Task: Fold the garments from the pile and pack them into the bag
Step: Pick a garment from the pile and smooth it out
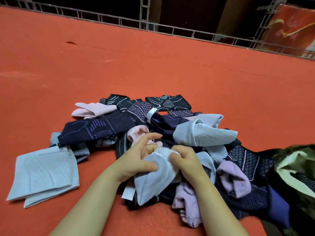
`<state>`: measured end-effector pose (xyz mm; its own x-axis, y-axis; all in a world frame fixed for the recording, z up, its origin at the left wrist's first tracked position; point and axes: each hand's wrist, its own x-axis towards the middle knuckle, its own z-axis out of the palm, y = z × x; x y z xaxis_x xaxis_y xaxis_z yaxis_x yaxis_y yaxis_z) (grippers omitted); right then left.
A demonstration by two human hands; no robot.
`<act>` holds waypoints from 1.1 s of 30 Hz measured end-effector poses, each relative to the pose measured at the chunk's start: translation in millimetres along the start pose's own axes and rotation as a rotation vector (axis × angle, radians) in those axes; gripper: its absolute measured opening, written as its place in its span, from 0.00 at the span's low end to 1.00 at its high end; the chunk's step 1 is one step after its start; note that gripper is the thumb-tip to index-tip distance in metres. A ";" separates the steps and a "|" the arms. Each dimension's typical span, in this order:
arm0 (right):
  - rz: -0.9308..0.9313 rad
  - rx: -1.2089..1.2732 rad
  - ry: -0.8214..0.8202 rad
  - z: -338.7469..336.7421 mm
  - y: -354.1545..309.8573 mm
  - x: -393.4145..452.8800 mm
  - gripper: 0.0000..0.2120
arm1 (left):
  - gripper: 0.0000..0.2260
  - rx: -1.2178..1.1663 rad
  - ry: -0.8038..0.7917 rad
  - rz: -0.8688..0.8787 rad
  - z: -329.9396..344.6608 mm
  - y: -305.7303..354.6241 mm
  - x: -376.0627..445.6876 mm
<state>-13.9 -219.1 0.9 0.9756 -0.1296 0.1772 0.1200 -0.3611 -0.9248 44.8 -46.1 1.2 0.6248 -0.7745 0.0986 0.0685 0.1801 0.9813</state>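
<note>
A pile of small garments in dark navy, light blue, pink and lilac lies on the red cloth surface. Both hands hold one light blue garment over the near side of the pile. My left hand grips its left edge with the thumb, the fingers curled above it. My right hand pinches its top edge. A folded light blue garment lies flat to the left, apart from the pile. The dark bag with a pale lining gapes at the right edge.
A metal lattice railing runs along the far edge of the red surface. Behind it at the upper right stands a red panel. Bare red cloth stretches beyond and to the left of the pile.
</note>
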 end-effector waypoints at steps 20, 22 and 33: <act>0.146 0.119 0.424 -16.9 -0.2 -2.6 0.20 | 0.11 -0.345 0.640 0.278 -0.9 4.8 16.4; 0.153 0.166 0.508 -16.8 2.6 -2.9 0.21 | 0.08 -0.404 0.658 0.270 -2.8 3.3 16.4; -0.023 0.398 0.428 -13.4 9.0 -5.4 0.19 | 0.07 0.188 0.466 0.465 32.5 -4.3 -3.3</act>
<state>-20.6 -234.1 -3.9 0.8209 -0.5170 0.2424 0.2806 -0.0044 -0.9598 17.2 -64.0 2.1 0.8291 -0.2924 0.4765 -0.3981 0.2897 0.8704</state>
